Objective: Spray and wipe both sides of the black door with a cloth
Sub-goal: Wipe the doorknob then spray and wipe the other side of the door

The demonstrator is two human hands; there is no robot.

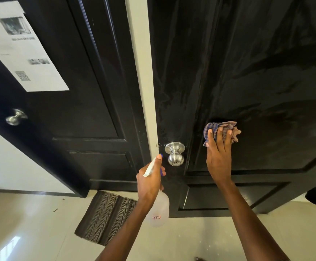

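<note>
Black gloss paint fills the view ahead of me: the black door (247, 72) I am working on carries wet streaks across its upper panel, and my right hand (219, 155) lies flat against it, fingers spread and pressing a crumpled checked cloth (222, 129) to the panel above my knuckles. Left of that hand, and just beyond my left hand's fingertip, the steel door knob (174, 153) juts out near the door's edge. My left hand (149, 178) is closed around the neck of a clear spray bottle (158, 211), forefinger stretched along its white head; the bottle's body hangs below my wrist, a small red-edged label on it that I cannot read. A pale door frame (144, 72) rises above my left hand. Further left is a second black door (68, 110) with its own knob (16, 117) and a taped paper notice (21, 49), the print blurred. Below my left forearm a striped doormat (106, 217) lies on the pale floor tiles (31, 223). Something dark at the right edge is cut off.
</note>
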